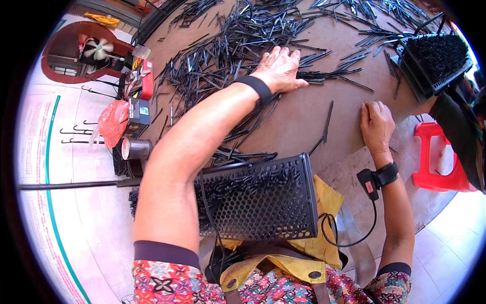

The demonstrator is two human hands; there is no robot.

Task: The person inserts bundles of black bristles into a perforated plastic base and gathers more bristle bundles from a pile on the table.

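Note:
My left hand rests on the near side of a heap of thin black strips on the brown tabletop. Its fingers are stretched out and its thumb points right, touching a few strips. My right hand is curled closed at the table's near right edge; what its fingers hold, if anything, is hidden. A black perforated plate lies before my body, under my left forearm. Short black tufts fill its upper and left holes, while the lower right ones are bare.
At right, a similar black plate full of tufts is next to another person's dark sleeve. Below it stands a red stool. On the left are a metal cup, a red plastic bag, small boxes and a fan.

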